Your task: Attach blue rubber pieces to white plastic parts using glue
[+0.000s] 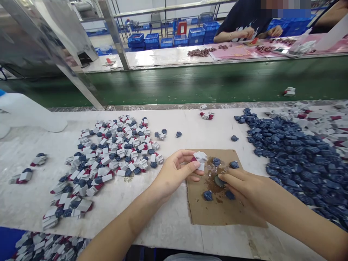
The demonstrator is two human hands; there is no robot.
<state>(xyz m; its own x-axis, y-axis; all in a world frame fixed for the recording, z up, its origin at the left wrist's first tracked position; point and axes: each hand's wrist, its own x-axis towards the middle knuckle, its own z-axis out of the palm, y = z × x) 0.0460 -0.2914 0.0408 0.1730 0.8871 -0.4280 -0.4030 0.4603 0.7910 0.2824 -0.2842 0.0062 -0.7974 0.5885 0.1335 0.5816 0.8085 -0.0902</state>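
Note:
My left hand (175, 173) pinches a small white and red plastic part (200, 159) between thumb and fingers, just above the left edge of a brown cardboard sheet (217, 210). My right hand (239, 185) rests on the cardboard with its fingertips closed on a small dark blue round piece (219, 181) in a stained spot. Several loose dark blue pieces (207, 195) lie on the cardboard around both hands.
A heap of assembled white, red and blue parts (114, 152) lies to the left. A big pile of dark blue pieces (296, 152) and white parts (320, 119) fills the right. Beyond runs a green conveyor belt (206, 83); another person (244, 25) works across it.

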